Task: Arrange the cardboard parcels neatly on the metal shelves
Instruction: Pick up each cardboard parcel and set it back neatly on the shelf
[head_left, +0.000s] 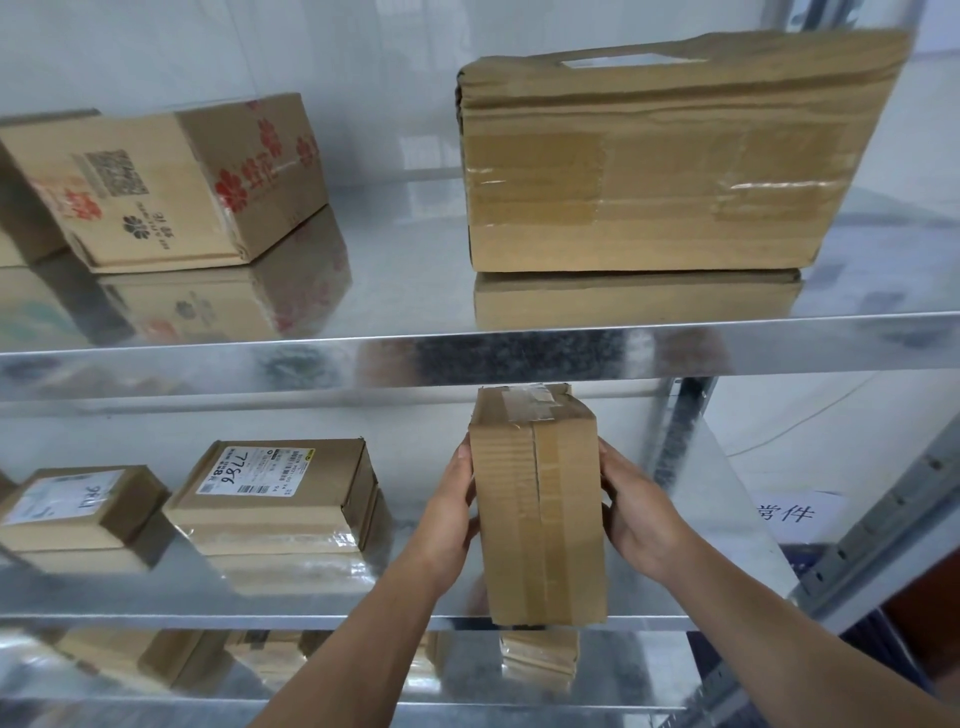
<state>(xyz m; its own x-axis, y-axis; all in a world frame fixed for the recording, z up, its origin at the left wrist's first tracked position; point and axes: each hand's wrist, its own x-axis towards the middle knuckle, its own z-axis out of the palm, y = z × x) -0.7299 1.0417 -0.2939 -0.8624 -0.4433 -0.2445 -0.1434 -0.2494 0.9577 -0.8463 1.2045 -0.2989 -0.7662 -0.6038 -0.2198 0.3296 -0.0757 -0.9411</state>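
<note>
A plain taped cardboard parcel (540, 509) sits lengthwise on the middle metal shelf (332, 621), its near end level with the shelf's front edge. My left hand (454, 512) grips its left side and my right hand (636, 512) grips its right side. Left of it on the same shelf lie a labelled parcel marked 7786 (280, 493) and a smaller labelled parcel (78, 506). The upper shelf (467, 358) carries a parcel with red flower print (171, 182) at the left and a large flat parcel (660, 161) at the right.
A perforated shelf post (675, 441) stands right behind the held parcel. To the right hangs a white sign with black characters (795, 512). More parcels (540, 660) show on the shelf below. White wall lies behind the shelves.
</note>
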